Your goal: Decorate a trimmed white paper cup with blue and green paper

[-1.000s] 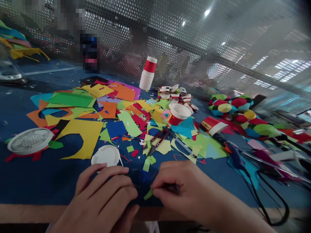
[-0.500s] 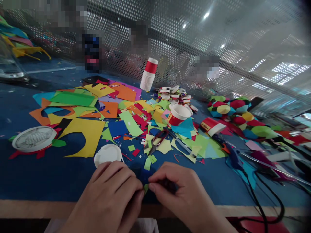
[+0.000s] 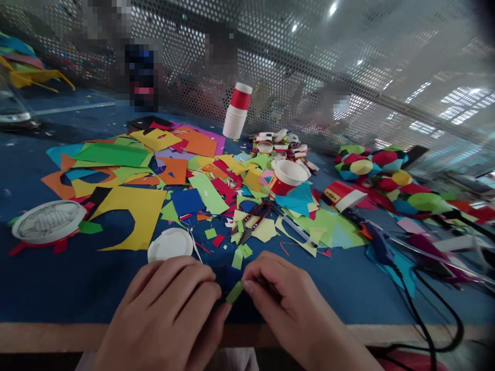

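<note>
Between left hand point(image 3: 174, 309) and right hand point(image 3: 288, 293): green strip point(image 3: 234, 292).

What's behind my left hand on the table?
Just beyond your left hand, a round white piece shows, its near edge covered by the hand. A yellow paper sheet lies farther back, to the left. Anything directly beneath the hand is hidden.

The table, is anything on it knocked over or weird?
Yes! The red cup, to the right of the upright cup, looks tipped: its mouth isn't facing up. The yellow paper also has a big curved gap, though it's probably cut out, since the edge looks smooth.
</note>
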Available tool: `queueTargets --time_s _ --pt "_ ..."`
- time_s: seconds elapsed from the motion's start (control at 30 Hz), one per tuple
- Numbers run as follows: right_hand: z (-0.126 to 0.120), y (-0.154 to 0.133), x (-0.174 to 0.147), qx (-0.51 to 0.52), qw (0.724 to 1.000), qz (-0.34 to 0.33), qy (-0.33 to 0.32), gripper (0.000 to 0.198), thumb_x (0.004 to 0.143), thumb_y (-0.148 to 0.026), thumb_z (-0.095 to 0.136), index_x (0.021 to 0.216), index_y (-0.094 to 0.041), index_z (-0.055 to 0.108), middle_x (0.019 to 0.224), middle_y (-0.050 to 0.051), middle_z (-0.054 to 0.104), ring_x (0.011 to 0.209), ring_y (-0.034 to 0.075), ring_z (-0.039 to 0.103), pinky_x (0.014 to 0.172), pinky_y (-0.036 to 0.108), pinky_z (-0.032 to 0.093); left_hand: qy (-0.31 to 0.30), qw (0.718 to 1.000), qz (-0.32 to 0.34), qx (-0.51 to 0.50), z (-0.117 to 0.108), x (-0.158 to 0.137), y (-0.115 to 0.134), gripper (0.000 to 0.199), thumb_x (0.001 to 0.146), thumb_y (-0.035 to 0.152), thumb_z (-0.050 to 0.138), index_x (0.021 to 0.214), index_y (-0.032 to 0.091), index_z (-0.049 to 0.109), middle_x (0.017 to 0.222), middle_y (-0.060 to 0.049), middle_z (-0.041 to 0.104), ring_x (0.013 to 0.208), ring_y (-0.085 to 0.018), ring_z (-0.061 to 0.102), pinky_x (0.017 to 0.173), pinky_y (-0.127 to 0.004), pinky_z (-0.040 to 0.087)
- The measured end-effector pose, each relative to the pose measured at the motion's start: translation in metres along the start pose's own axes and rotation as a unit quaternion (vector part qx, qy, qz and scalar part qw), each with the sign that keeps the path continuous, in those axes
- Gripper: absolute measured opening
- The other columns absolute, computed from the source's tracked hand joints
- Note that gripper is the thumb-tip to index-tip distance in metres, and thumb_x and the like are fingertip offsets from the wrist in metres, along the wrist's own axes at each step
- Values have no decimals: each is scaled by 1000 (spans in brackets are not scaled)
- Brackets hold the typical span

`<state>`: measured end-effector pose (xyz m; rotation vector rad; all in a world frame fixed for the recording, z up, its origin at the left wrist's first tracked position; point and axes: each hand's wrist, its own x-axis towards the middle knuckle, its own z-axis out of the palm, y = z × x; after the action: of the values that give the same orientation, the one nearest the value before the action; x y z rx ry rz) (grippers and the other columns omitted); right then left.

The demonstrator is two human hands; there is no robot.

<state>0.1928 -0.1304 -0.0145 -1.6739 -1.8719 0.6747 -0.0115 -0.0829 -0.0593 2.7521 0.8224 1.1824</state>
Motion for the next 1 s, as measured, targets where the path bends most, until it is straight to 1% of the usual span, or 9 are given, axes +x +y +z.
queueTargets --time_s 0.1,0.17,0.37,0.4,0.47,0.6,0.67,0.87,1.0 --pt "-2 -1 2 -3 1000 -8 -19 17 91 -12 53 79 -21 61 77 0 64 65 11 56 57 21 41 25 999 -1 -22 7 -6 4 19 103 23 51 90 24 64 103 2 79 109 -21 67 97 -38 41" --pt "-4 -1 5 -4 1000 -5 -22 17 90 -11 55 77 -20 61 74 -1 63 63 10 53 55 21 38 40 999 -5 -35 10 -8 7 22 104 22 48 89 24 63 101 2 80 110 -21 68 100 -39 42" --pt "-12 -2 15 0 997 33 -75 17 88 -11 58 74 -20 63 66 -5 58 58 8 46 52 19 35 -20 998 63 -9 1 -2 2 14 100 21 54 92 22 65 102 3 82 109 -21 72 96 -36 45" --pt "-12 -2 16 1 996 37 -76 17 87 -11 59 74 -19 63 66 -6 58 57 7 46 51 19 35 -19 998 65 -3 0 -1 2 14 100 21 53 92 22 64 101 3 82 109 -21 72 95 -37 45" --pt "-11 -1 19 1 997 39 -68 16 85 -11 60 71 -19 64 64 -6 57 56 7 46 51 19 34 -6 998 60 2 -1 1 1 15 100 20 51 92 21 64 98 3 82 107 -21 72 94 -37 46" --pt "-5 0 18 10 999 36 -31 16 79 -9 62 67 -19 66 60 -6 56 55 7 46 50 19 34 -5 998 70 4 0 1 2 16 101 20 51 91 21 64 99 3 83 105 -21 72 91 -37 46" --pt "-3 1 16 17 999 33 -10 16 78 -9 62 66 -18 67 60 -5 57 55 7 48 50 18 35 0 997 79 8 0 1 1 17 102 23 51 93 21 65 101 2 83 105 -21 72 91 -37 46" --pt "0 5 11 32 999 4 28 16 79 -11 64 68 -17 72 61 -4 58 54 5 50 49 15 35 -5 995 95 8 2 -1 -1 23 105 26 51 110 17 72 106 1 83 100 -18 73 88 -36 46" --pt "3 6 12 26 998 -18 48 16 78 -11 64 66 -16 72 59 -5 58 53 4 50 50 13 36 11 997 76 8 6 -5 1 28 108 25 47 109 17 74 105 0 83 100 -20 71 88 -38 46"
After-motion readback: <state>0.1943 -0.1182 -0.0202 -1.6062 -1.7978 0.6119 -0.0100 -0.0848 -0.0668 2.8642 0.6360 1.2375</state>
